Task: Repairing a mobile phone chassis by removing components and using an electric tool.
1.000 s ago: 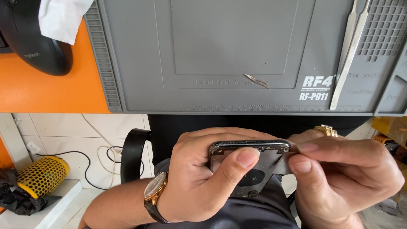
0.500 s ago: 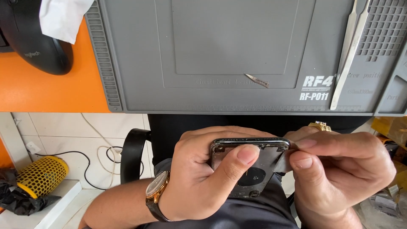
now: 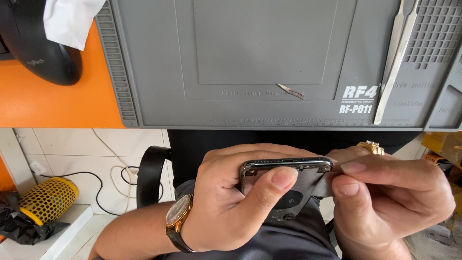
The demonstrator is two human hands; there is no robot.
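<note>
Left hand (image 3: 226, 202) clamped on a phone housing (image 3: 288, 188), dark, shiny metal frame, inner side up. Thumb pressed across its top face, fingers wrapped behind. Wristwatch (image 3: 177, 222) with a gold case and dark strap on that wrist.

Right hand (image 3: 390, 197) touching the housing's right edge. Thumb and forefinger pinched on something thin and flat at that corner; can't tell what it is, mostly hidden by the fingers. Gold ring (image 3: 370, 147) on a finger of this hand. Hands together, both on the housing, held over the lap just below the table edge.

Left of the left hand, lower down: black chair armrest (image 3: 150, 175), white cable (image 3: 115, 168) looped on tiled floor, yellow perforated cylinder (image 3: 45, 200) on a white ledge next to black crumpled material (image 3: 19, 224).

Beyond the hands: grey repair mat (image 3: 240, 48) on the orange table (image 3: 48, 103). Small scalpel blade (image 3: 290, 90) lies on the mat straight ahead of the hands, loose, well apart from them. Up and right of the right hand: long metal pry tools (image 3: 394, 62) lying angled on the mat, beside a grid of small compartments (image 3: 433, 33).

Far left of the hands: black computer mouse (image 3: 41, 48) on the table, white cloth (image 3: 72, 21) draped partly over it.
</note>
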